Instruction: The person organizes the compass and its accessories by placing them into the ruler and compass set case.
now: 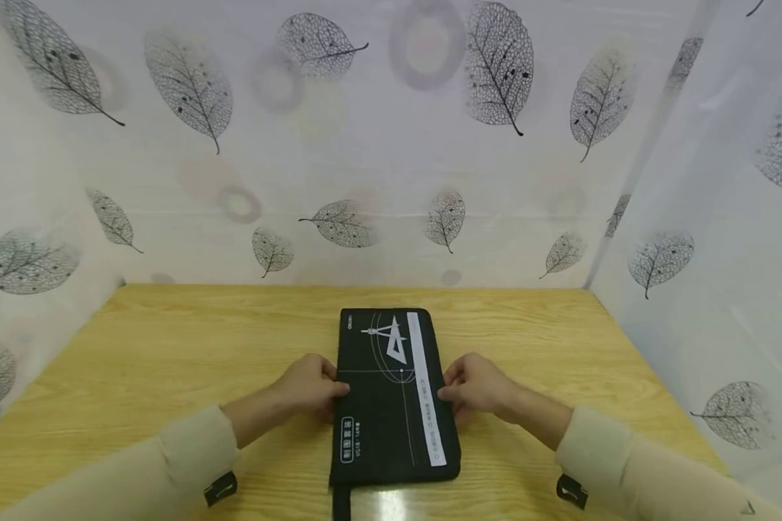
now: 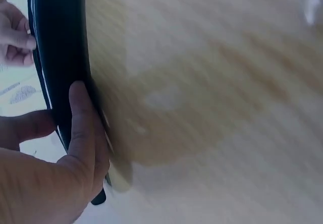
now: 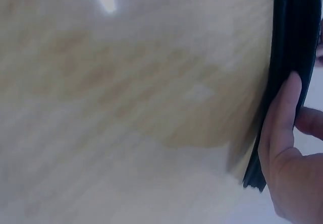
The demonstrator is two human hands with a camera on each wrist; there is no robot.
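Observation:
A black zippered drafting-set case (image 1: 378, 434), printed with a compass and a set square, lies flat over the wooden table in the head view. A white strip with small print runs along its right side. My left hand (image 1: 309, 387) grips the left edge, thumb on top and fingers beneath. On the opposite edge my right hand (image 1: 478, 387) pinches the case the same way. In the left wrist view the case (image 2: 58, 47) stands between thumb and fingers of the left hand (image 2: 75, 153). The right wrist view has the right hand (image 3: 287, 148) along the case's side (image 3: 295, 27).
The wood-grain table (image 1: 202, 340) extends around the case on all sides. A pale leaf-print curtain (image 1: 378, 159) hangs behind the table and along both sides. A black strap (image 1: 342, 503) trails from the case's near left corner.

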